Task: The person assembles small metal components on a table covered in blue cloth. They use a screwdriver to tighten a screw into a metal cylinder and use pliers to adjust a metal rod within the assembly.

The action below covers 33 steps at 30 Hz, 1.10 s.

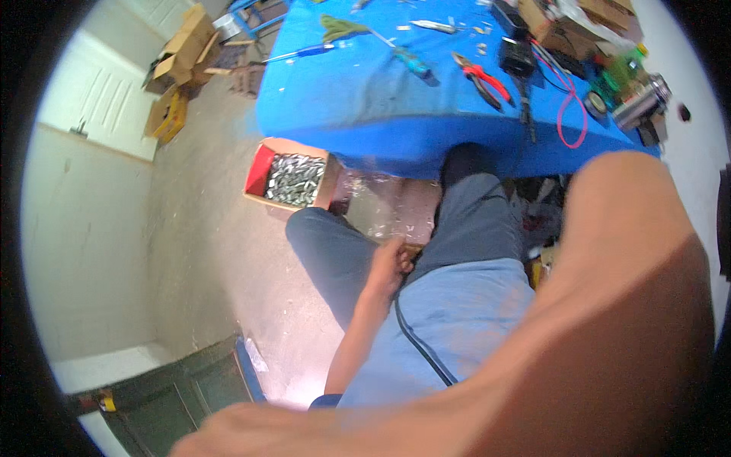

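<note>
My left hand [391, 263] rests at the inner side of my left thigh, its fingers curled in. What they hold, if anything, is hidden. My right arm is bent across the lower right, very close and blurred. At the bottom edge the right hand [228, 433] is only partly in view and smeared, so its fingers do not show. Ahead, on the blue-covered table [343, 95], lie red-handled pliers [487, 80], a teal-handled screwdriver [413, 62] and a blue screwdriver [308, 50]. Neither hand touches these tools.
On the floor, left of the table, stands a cardboard box [327, 186] full of small metal pieces [295, 179]. A black corded tool [518, 57], a pink cable [585, 126] and a metal cylinder [641, 103] crowd the table's right. Cartons [183, 49] stand far left.
</note>
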{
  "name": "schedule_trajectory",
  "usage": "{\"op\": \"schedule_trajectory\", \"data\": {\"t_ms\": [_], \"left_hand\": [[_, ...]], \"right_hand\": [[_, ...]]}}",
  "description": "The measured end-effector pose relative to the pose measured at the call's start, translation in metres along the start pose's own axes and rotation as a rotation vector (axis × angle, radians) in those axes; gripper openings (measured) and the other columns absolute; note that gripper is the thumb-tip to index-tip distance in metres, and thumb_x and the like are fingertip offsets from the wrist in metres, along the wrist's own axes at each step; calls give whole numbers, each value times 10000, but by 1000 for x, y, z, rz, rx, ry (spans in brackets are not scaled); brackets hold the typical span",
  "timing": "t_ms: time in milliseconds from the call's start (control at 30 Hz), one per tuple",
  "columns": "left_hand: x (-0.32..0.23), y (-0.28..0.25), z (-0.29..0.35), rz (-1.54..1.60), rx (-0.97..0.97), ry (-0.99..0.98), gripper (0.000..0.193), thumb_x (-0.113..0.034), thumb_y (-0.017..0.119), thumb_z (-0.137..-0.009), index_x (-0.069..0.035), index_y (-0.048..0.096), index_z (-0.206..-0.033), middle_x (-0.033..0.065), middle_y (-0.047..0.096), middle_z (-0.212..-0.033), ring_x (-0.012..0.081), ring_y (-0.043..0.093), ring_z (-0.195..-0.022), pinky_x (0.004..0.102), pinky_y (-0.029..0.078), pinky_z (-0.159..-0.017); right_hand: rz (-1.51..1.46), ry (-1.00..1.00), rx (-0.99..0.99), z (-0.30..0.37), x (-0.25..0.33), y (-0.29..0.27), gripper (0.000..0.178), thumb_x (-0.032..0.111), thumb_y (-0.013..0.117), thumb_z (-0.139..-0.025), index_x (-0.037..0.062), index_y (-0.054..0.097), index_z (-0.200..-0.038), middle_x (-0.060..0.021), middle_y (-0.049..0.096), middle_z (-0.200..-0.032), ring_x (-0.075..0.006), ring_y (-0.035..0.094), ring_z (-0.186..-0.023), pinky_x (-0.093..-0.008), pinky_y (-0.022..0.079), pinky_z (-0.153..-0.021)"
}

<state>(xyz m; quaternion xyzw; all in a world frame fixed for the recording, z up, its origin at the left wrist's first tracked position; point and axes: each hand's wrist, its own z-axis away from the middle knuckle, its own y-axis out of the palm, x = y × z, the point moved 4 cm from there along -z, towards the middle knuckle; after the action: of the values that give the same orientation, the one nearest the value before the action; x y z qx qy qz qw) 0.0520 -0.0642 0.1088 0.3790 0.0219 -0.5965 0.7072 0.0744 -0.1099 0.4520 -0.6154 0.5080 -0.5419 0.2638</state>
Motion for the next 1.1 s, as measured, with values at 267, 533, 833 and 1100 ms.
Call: {"op": "schedule_trajectory", "data": {"t_ms": [267, 533, 833, 1100], "left_hand": [[-1, -7, 12, 23, -9, 49, 255, -267, 591, -926, -137, 460, -749, -47, 352, -560, 90, 304, -458, 268, 262, -458], [-3, 0, 6, -2, 93, 2, 202, -281, 600, -924, -139, 510, -812, -45, 397, -626, 86, 355, -516, 256, 307, -497], [-3, -1, 3, -23, -30, 36, 208, -268, 605, -922, -135, 507, -795, -44, 383, -613, 104, 365, -519, 284, 323, -513], [7, -13, -7, 65, 30, -5, 232, -238, 568, -949, -150, 455, -767, -60, 338, -599, 73, 324, -496, 260, 286, -481]], "right_hand": [[-11, -33, 50, 7, 3, -3, 157, 225, 628, -776, 69, 633, -786, -108, 640, -811, -253, 622, -731, -382, 511, -640], [30, -56, 69, 10, 9, 1, 154, 211, 642, -744, 59, 641, -774, -117, 649, -794, -263, 632, -710, -385, 520, -618], [16, -192, -26, -17, 6, 15, 155, 195, 658, -709, 49, 651, -760, -128, 659, -776, -274, 644, -686, -389, 529, -594], [27, -267, -79, -21, 5, 20, 157, 180, 672, -678, 39, 659, -747, -138, 667, -759, -284, 654, -665, -392, 537, -572]]}}
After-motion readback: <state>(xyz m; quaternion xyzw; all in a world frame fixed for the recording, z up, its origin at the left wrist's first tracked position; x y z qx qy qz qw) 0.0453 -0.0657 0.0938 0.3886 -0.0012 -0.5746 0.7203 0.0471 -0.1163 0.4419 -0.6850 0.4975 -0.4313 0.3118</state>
